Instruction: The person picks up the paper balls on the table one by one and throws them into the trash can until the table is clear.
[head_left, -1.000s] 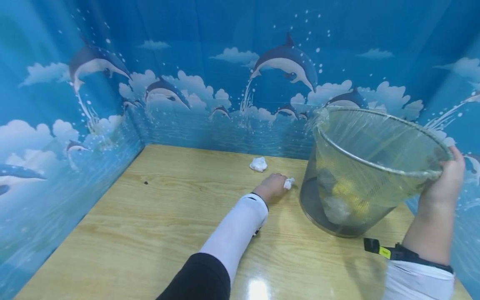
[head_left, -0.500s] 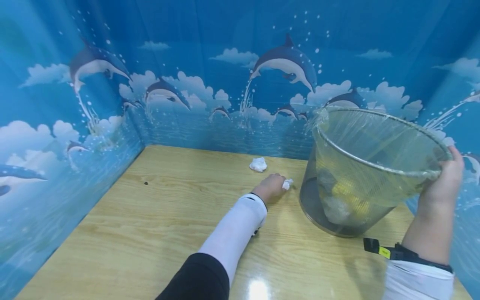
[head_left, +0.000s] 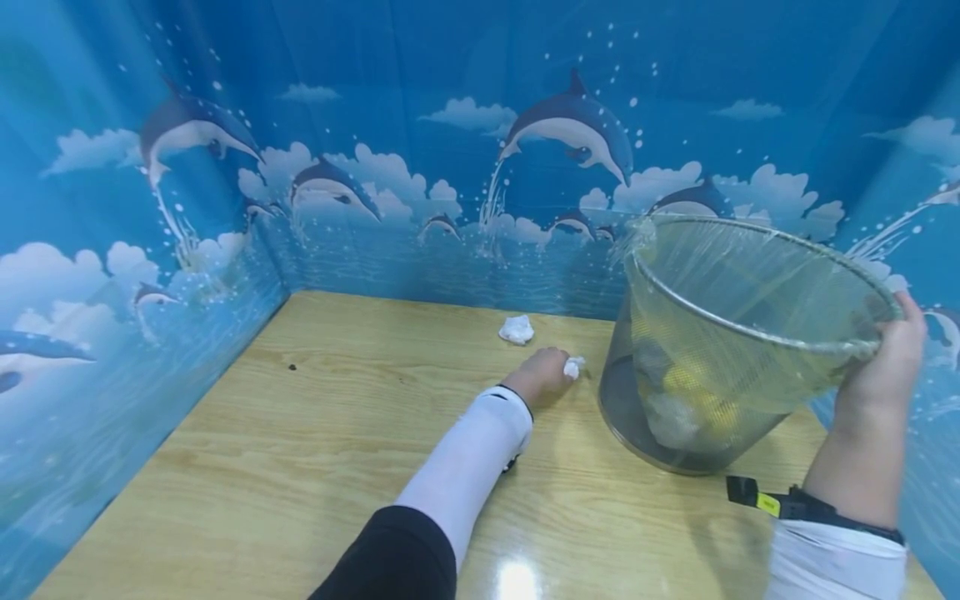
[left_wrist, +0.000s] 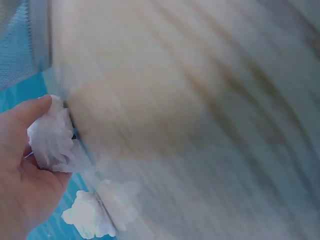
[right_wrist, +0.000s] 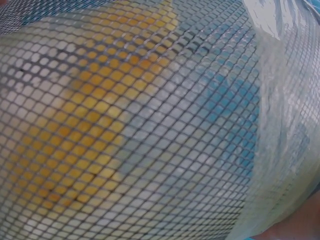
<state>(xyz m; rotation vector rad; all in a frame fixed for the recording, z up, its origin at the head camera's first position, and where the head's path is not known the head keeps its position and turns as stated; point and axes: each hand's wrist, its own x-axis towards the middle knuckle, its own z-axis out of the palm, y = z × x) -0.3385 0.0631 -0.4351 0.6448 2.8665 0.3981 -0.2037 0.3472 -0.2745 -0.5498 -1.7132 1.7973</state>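
My left hand (head_left: pixel 546 373) pinches a crumpled white tissue (left_wrist: pixel 52 137) between thumb and fingers, low over the wooden table, just left of the bin. A second crumpled tissue (head_left: pixel 517 329) lies on the table behind that hand; the left wrist view has it just below the hand. On the right, my right hand (head_left: pixel 888 358) grips the rim of a metal mesh bin (head_left: pixel 618 392), which leans toward that side. A thin translucent bag (head_left: pixel 780 333) lines the bin and folds over the rim. Through the mesh, something yellow (right_wrist: pixel 85 135) and pale crumpled stuff show inside.
The wooden table (head_left: pixel 322 467) ends against a blue curtain (head_left: pixel 420 125) printed with dolphins and clouds, which also hangs along the left and right sides. A small dark speck (head_left: pixel 292 367) marks the tabletop at left.
The tissue in my left hand has shifted very slightly left. My right hand and the bin look essentially the same as before.
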